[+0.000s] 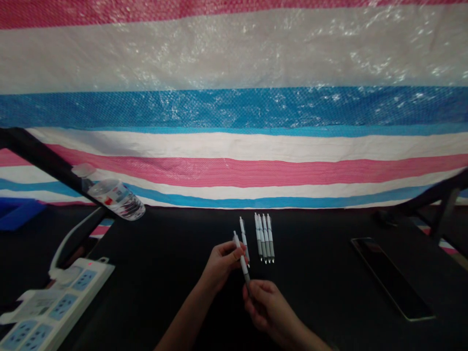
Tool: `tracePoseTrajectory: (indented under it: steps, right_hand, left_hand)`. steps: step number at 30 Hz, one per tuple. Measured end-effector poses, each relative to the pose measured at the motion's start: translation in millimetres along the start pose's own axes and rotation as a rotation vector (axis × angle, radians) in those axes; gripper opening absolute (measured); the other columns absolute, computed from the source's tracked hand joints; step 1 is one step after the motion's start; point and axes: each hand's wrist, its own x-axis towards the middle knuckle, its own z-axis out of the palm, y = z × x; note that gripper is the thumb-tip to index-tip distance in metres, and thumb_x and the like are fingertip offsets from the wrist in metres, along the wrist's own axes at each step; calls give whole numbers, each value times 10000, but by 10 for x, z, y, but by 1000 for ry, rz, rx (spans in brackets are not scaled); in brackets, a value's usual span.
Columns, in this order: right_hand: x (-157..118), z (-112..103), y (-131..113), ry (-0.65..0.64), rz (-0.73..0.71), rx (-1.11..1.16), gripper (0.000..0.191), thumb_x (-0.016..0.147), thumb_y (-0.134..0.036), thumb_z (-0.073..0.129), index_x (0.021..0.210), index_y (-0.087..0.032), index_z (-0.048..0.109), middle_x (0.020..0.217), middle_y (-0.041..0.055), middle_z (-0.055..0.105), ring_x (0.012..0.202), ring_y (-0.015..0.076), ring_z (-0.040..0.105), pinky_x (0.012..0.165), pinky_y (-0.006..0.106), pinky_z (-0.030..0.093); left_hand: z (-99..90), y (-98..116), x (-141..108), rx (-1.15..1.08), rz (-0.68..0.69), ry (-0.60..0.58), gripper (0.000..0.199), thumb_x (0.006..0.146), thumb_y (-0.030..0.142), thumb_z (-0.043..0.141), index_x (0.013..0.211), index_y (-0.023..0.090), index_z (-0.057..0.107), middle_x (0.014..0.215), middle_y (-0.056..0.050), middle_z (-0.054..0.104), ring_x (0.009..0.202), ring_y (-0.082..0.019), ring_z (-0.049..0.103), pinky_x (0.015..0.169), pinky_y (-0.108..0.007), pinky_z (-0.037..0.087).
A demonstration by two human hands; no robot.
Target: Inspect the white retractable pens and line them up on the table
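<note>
From my remote view: black tabletop (164, 282) below a striped tarpaulin (234, 170), power strip (62, 302) at left; left hand (221, 265) and right hand (265, 304) pinch a white pen (242, 258) between curled fingers.

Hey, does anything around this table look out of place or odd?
Yes: the plastic water bottle at the far left sits tilted, apparently propped on the black frame bar rather than standing upright, with its neck pointing up and left. The four pens in their row look tidy.
</note>
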Motion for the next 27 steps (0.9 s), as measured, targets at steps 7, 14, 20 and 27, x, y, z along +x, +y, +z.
tracePoseTrajectory:
  steps: [7,14,20,27]
  right_hand:
    - [-27,10,2,132,-117,-112,584,580,-664,802,715,-129,613,486,-33,572,314,67,471,320,163,282]
    - [-41,2,-39,-52,45,117,527,691,-602,756,870,-121,636,683,50,695,531,151,660,449,204,440]
    - [-31,-61,-48,-99,46,142,428,743,-480,771,937,-135,609,821,63,714,632,149,680,479,196,445]
    - [-42,-70,-103,-139,44,126,407,735,-419,788,983,-176,576,847,41,707,667,157,684,473,197,459]
  left_hand:
    - [14,-21,-14,59,44,31,319,625,363,886,775,113,757,651,-41,687,590,-127,620,593,-240,524]
    - [12,27,2,4,21,59,459,585,385,908,937,117,786,672,-22,656,597,-119,614,586,-232,503]
    - [5,6,10,-21,20,56,496,581,393,912,979,124,791,687,-20,642,593,-112,605,578,-227,484]
    - [8,11,8,-21,8,60,504,574,404,914,983,134,793,704,-26,645,600,-115,608,580,-229,485]
